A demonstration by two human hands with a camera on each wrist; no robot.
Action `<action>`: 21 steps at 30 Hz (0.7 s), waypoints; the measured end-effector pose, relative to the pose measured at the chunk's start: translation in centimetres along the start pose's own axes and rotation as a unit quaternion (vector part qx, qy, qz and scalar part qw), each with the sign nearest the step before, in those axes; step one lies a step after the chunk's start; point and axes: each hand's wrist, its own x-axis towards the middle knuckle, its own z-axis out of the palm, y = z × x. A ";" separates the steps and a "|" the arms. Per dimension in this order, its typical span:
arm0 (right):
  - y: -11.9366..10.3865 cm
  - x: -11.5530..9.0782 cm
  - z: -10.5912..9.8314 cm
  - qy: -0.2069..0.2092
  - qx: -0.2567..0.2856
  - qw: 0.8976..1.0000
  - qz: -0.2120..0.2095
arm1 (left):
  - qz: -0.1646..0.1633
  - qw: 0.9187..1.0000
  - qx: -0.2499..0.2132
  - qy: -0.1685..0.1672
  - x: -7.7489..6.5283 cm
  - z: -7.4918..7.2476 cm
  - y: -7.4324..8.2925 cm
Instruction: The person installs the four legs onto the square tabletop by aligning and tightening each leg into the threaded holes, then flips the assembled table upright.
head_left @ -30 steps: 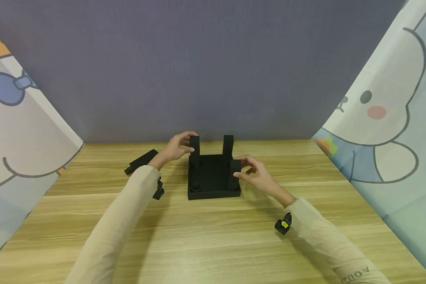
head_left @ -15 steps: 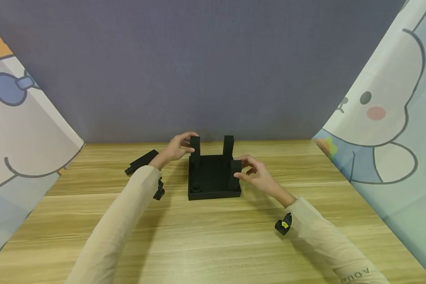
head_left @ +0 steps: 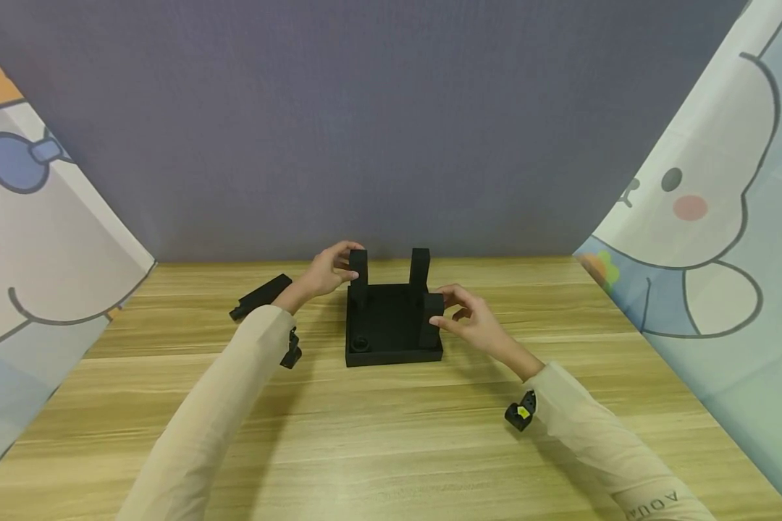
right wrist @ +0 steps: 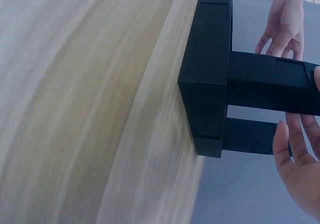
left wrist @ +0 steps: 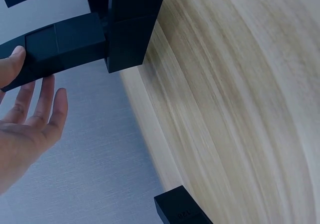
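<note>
my left hand (head_left: 327,272) pinches the back left leg (head_left: 358,269), my right hand (head_left: 474,324) pinches the front right leg (head_left: 431,315). both stand up on the black base (head_left: 394,357).

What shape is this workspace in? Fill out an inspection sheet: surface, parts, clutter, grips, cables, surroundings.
Surface: wood-grain tabletop, no damage visible.
Parts: black tray on the tabletop; back-left post, back-right post and front-right post upright at its corners; round fitting in its front-left corner; loose black bar lying left of the tray.
Clutter: nothing seen.
Grips: left grip holds the back-left post; right grip holds the front-right post.
Cables: nothing seen.
Surroundings: grey backdrop behind, cartoon-printed panels either side.
</note>
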 end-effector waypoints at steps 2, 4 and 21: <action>0.0 0.0 0.0 0.001 -0.001 1.000 0.000 | -0.003 1.000 -0.005 -0.003 -0.5 -0.1 0.9; 0.0 0.0 0.0 0.002 -0.002 1.000 -0.001 | -0.008 1.000 -0.007 -0.007 -0.9 -0.2 1.8; 0.0 0.1 0.0 0.005 -0.006 1.000 -0.010 | 0.000 0.998 0.061 0.010 -0.7 -1.4 0.2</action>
